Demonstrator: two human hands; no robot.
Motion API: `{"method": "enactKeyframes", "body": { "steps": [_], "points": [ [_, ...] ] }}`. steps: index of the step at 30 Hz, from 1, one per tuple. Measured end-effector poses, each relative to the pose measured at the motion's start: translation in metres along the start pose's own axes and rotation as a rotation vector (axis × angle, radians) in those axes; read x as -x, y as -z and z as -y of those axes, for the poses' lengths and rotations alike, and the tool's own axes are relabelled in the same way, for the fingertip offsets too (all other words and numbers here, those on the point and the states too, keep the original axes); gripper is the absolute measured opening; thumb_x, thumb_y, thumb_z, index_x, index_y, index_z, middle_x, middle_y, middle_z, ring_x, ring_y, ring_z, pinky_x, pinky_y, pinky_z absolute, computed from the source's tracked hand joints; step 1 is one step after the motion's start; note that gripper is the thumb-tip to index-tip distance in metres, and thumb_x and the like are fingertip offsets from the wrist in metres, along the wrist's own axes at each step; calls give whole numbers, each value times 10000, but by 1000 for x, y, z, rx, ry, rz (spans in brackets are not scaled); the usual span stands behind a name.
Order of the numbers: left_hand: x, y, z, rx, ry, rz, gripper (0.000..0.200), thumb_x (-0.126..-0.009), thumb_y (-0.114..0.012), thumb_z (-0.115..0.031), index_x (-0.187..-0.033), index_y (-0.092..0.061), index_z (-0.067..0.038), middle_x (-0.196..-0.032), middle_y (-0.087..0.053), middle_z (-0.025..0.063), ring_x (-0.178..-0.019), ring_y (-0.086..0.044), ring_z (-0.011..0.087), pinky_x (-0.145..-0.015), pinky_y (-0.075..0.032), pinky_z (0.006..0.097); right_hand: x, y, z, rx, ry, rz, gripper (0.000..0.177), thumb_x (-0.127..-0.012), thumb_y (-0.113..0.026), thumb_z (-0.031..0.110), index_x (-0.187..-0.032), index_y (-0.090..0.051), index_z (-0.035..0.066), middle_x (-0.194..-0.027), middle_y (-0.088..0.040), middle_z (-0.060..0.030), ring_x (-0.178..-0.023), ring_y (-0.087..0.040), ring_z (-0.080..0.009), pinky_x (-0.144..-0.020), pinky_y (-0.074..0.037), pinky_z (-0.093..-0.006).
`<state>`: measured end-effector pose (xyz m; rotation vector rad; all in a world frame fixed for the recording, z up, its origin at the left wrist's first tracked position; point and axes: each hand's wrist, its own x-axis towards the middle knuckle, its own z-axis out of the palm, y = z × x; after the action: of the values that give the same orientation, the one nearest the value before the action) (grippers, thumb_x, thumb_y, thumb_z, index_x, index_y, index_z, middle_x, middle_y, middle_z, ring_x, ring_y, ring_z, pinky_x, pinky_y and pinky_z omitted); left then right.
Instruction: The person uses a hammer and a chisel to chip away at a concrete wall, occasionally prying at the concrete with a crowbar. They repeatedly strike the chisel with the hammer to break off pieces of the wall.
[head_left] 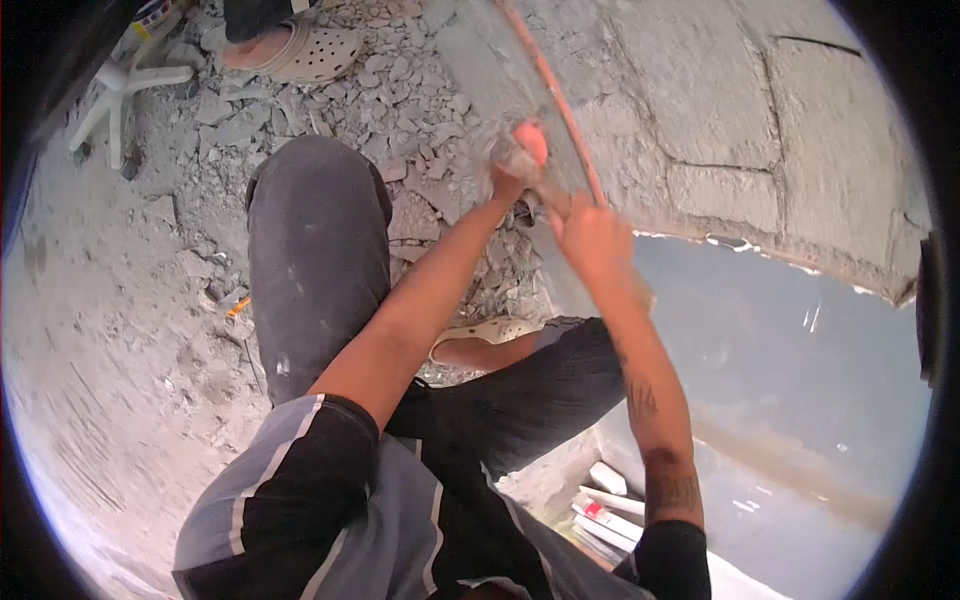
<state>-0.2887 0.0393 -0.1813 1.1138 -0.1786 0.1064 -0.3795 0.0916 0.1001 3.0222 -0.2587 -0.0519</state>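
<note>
My left hand (508,172), blurred by motion, is closed around what looks like a chisel with a round red guard (531,142); its blade is hidden. In my right hand (594,238) is a hammer (549,191), gripped by its wooden handle. The handle's end sticks out below my wrist, and the hammer's blurred head overlaps the left hand. Both hands work close together against the rough grey wall, next to a thin orange-red conduit (556,90) that runs down to the right hand.
Broken rubble (380,85) covers the ground around my legs. Another person's foot in a beige clog (318,54) stands at the top left, by a white chair base (120,95). A smooth grey panel (780,370) spans the right. White strips (612,515) lie near my right elbow.
</note>
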Motion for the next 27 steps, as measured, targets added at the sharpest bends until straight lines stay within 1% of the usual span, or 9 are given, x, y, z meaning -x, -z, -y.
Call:
{"method": "enactKeyframes", "body": {
  "steps": [3, 6, 9, 11, 13, 16, 21, 25, 27],
  "points": [
    [1, 5, 14, 229, -18, 49, 308, -943, -522, -174, -1222, -513, -45, -1195, -549, 59, -1134, -520, 209, -952, -434, 347, -6, -10, -19, 15, -185, 41, 414, -852, -650, 398, -784, -599, -7, -655, -606, -196, -651, -617, -388, -584, -480, -453],
    [-36, 21, -22, 306, 404, 94, 199, -940, -515, -262, -939, -594, -80, -952, -580, 6, -881, -554, 151, -849, -469, 303, 24, 14, -23, -147, -422, 52, 484, -887, -606, 451, -825, -624, -28, -671, -612, -223, -664, -619, -396, -611, -481, -448],
    [-67, 22, -59, 658, 727, -432, 149, -899, -582, -223, -868, -578, -77, -821, -553, 6, -756, -539, 137, -836, -504, 345, 25, 25, -29, -332, -572, -5, 520, -891, -597, 477, -861, -628, -41, -669, -609, -217, -660, -618, -382, -625, -477, -432],
    [-79, 27, -74, 610, 682, -374, 142, -901, -580, -211, -877, -578, -71, -845, -560, 8, -774, -546, 137, -827, -510, 344, 30, 16, -43, -421, -595, -69, 543, -894, -593, 488, -861, -619, -53, -646, -599, -193, -637, -612, -356, -616, -469, -418],
    [-96, 26, -101, 495, 581, -303, 122, -902, -581, -172, -901, -577, -50, -889, -574, 13, -818, -558, 128, -817, -526, 335, 35, -2, -64, -748, -704, -143, 487, -922, -567, 491, -745, -530, 38, -538, -464, -20, -440, -459, -113, -421, -379, -284],
    [-116, 11, -135, 388, 205, -200, 124, -889, -587, -147, -826, -532, -55, -818, -538, 27, -730, -492, 113, -756, -504, 306, 49, 4, -66, -1094, -847, -191, 454, -929, -561, 487, -753, -487, 75, -533, -401, 48, -406, -374, -50, -374, -301, -228],
    [-102, 10, -69, -378, -200, 84, 206, -902, -610, -196, -806, -579, -16, -811, -552, 5, -733, -495, 87, -581, -410, 273, 62, 25, -81, -1288, -867, -237, 446, -928, -572, 473, -769, -498, 63, -520, -388, 51, -408, -369, -53, -382, -310, -236],
    [-82, 7, -136, -27, 304, 62, 104, -892, -633, -126, -907, -593, -32, -928, -601, 65, -855, -614, 177, -741, -580, 381, 70, 28, -92, -1097, -852, -297, 496, -914, -606, 452, -704, -535, 8, -523, -438, -1, -496, -395, -85, -469, -361, -280],
    [-90, 1, -159, -113, 221, 86, 118, -888, -638, -127, -910, -585, -25, -919, -597, 62, -833, -608, 166, -724, -576, 366, 74, 30, -95, -1119, -840, -310, 499, -910, -613, 448, -699, -532, 2, -523, -437, -7, -509, -390, -96, -485, -366, -293]
  ]
}}
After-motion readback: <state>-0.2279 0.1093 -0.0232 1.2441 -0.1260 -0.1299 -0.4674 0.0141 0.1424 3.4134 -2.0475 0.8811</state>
